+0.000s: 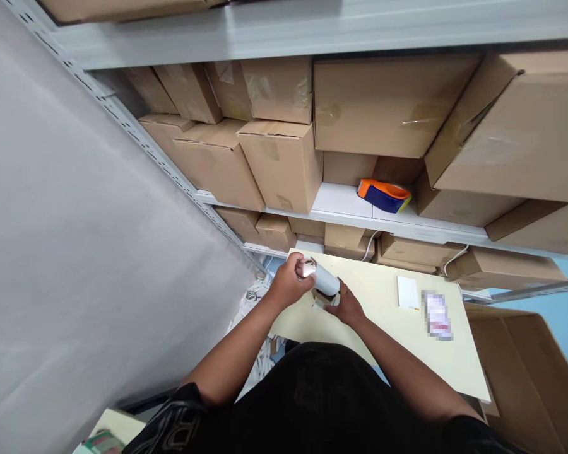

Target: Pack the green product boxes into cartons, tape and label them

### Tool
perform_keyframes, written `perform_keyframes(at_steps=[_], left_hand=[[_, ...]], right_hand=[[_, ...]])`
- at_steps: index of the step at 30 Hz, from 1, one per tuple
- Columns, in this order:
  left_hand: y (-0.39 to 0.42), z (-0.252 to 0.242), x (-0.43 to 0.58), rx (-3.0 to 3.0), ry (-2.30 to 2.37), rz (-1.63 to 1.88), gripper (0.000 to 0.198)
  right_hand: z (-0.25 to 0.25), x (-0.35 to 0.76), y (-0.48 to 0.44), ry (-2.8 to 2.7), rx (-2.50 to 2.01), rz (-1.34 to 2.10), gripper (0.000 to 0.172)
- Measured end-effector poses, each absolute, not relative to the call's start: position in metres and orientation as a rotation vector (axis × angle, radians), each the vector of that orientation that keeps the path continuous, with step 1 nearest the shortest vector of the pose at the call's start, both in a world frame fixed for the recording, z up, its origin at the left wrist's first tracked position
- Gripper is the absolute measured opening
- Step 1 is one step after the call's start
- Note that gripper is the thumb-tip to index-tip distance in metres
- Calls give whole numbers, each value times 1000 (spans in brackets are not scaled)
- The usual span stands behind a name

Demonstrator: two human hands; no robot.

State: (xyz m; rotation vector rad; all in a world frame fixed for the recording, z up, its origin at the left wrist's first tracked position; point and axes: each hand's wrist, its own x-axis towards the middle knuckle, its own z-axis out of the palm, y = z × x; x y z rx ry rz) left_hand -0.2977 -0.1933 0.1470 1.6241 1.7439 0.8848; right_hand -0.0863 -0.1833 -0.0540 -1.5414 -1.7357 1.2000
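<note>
A white cylinder [325, 281] with a shiny silver end is held tilted over the pale yellow table [378, 334]. My left hand [291, 284] is closed around the silver end, thumb on the near side. At the cylinder's other end, my right hand [348, 306] is closed with its fingers against the lower edge. A small brown piece [324, 297] shows just under the cylinder, between the hands; what it is I cannot make out.
A white pad [408, 292] lies on the table beside a blurred printed item [437, 315]. Shelves behind hold several cardboard boxes [279, 164] and an orange and blue holder [384, 195]. A large open carton [525, 372] stands right; white scraps [253, 309] lie left, by the grey wall [99, 252].
</note>
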Motion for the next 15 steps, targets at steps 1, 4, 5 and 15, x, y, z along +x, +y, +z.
perform_keyframes(at_steps=[1, 4, 5, 15], left_hand=[[-194, 148, -307, 1565, 1724, 988, 44], [-191, 145, -331, 1298, 1581, 1282, 47], [-189, 143, -336, 1210, 1506, 1352, 46], [-180, 118, -321, 854, 888, 1310, 71]], right_hand=[[-50, -84, -182, -1696, -1532, 1240, 104], [-33, -68, -185, -1587, -1526, 1277, 102], [-24, -61, -188, -1552, -1536, 1260, 90], [77, -78, -212, -762, -1055, 2140, 62]])
